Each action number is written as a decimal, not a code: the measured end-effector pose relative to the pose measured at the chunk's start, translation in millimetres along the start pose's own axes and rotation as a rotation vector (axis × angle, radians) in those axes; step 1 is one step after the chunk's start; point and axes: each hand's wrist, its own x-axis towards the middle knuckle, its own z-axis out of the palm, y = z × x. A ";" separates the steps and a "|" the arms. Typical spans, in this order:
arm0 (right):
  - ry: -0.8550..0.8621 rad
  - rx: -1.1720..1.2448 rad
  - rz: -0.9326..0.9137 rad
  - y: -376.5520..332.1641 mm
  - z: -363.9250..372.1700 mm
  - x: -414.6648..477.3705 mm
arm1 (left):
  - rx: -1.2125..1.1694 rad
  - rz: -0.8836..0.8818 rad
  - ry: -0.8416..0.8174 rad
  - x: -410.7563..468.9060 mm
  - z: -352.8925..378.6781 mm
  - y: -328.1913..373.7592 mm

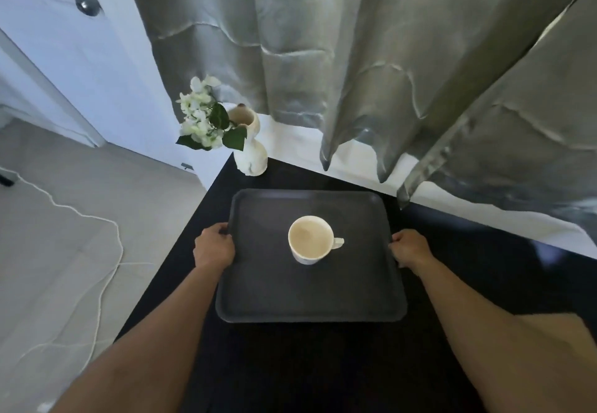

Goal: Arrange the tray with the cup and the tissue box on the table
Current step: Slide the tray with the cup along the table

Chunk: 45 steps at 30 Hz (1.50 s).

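A dark grey rectangular tray (258, 283) lies over the black table (468, 267). On the tray's middle stands a white cup (310, 240), upright, its handle pointing right. My left hand (214, 246) grips the tray's left rim and my right hand (411, 249) grips its right rim. Whether the tray rests on the table or hangs just above it cannot be told. No tissue box is in view.
A white vase (250, 146) with white flowers stands at the table's far left corner, just behind the tray. Grey curtains (355, 57) hang over a white sill along the far edge. A white cable (106, 270) runs across the floor to the left.
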 end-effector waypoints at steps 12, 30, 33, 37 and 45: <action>0.032 0.268 0.198 13.9 11.9 19.1 | 0.090 0.118 -0.091 76.6 22.4 55.9; 0.173 0.325 0.214 13.7 9.6 48.0 | 0.061 0.176 -0.139 108.8 43.1 87.9; 0.170 0.286 0.256 18.8 21.5 54.8 | 0.095 0.169 -0.178 116.9 51.5 83.4; 0.150 0.282 0.285 23.6 29.2 52.9 | 0.100 0.153 -0.191 115.5 55.1 78.0; 0.201 0.290 0.291 26.8 33.8 48.7 | 0.133 0.279 -0.155 109.6 59.8 73.0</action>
